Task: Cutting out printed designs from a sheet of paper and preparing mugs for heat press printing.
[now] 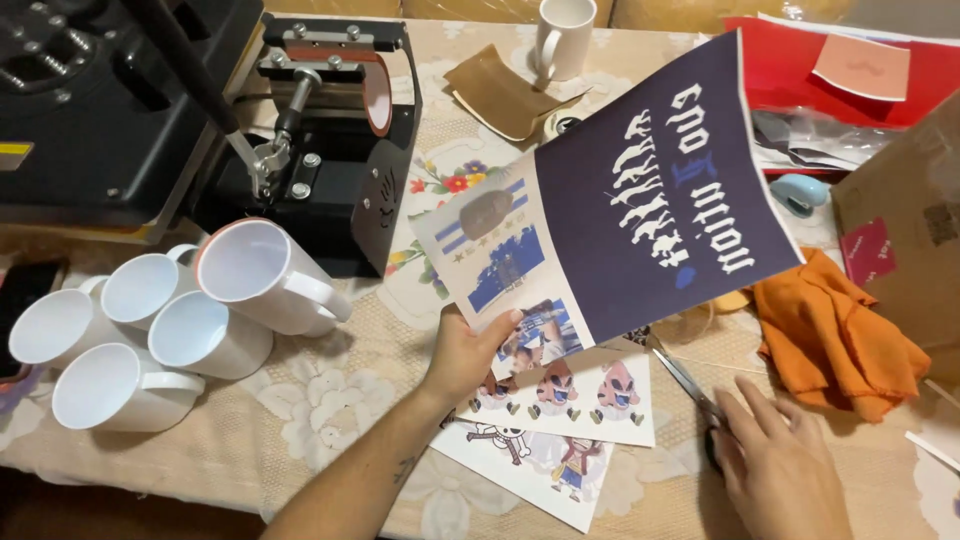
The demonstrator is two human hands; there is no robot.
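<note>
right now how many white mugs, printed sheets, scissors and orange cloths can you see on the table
white mugs: 6, five lying by the press, one upright at the back
printed sheets: 3, one lifted by the left hand, two flat
scissors: 1, under the right hand
orange cloths: 1
total: 11

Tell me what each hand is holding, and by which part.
Left hand pinches the printed sheet at its lower edge. Right hand rests on the scissors' handles; grip unclear.
</note>
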